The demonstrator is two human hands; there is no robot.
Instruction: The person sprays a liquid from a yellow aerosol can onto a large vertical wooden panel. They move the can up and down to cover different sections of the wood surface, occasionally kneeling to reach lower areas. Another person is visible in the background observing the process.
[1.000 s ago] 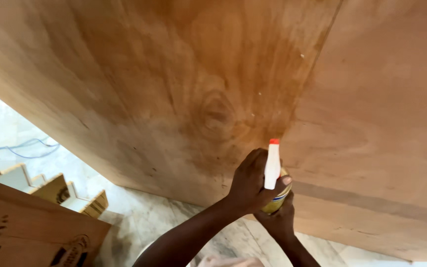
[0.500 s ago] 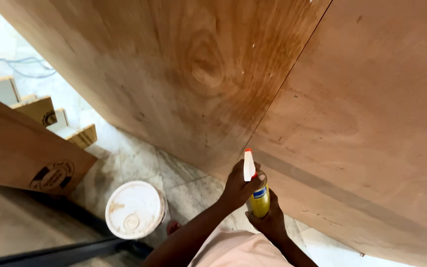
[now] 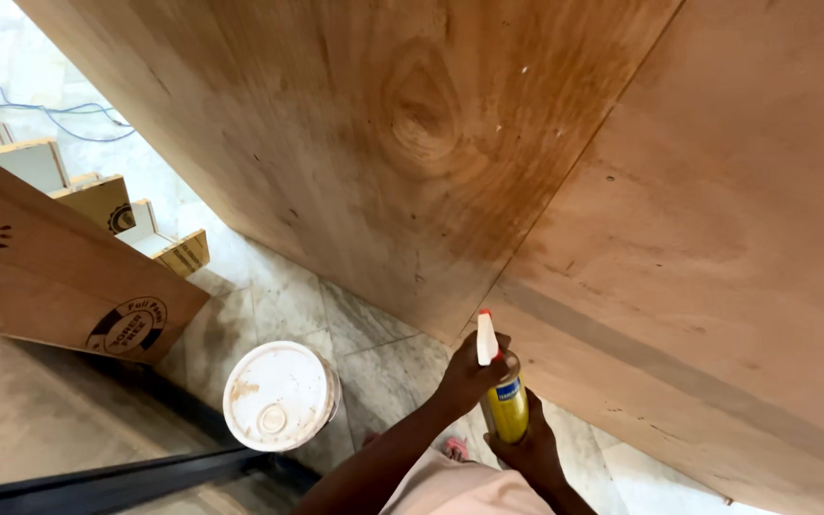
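Note:
A yellow squeeze bottle [image 3: 507, 408] with a white nozzle and red tip stands upright in both hands, just in front of a large leaning plywood sheet [image 3: 412, 143]. My left hand [image 3: 464, 374] wraps around the bottle's neck below the nozzle. Under it, my right hand [image 3: 526, 450] cups the bottle's lower body. The nozzle tip points up, close to the seam where a second plywood sheet [image 3: 717, 238] meets the first. Darker, wet-looking stains spread over the wood along that seam.
A white lidded bucket [image 3: 278, 396] stands on the marble floor [image 3: 288, 296] left of my arms. A stamped plywood board [image 3: 50, 277] leans at left, with stacked wood offcuts [image 3: 97, 200] behind it. A blue cable [image 3: 50, 110] lies far left. A black bar [image 3: 97, 482] crosses the bottom left.
The view has tilted down and the hands with the bottle have sunk lower in the frame. The bucket and the stamped board came into sight. Both hands stay on the bottle.

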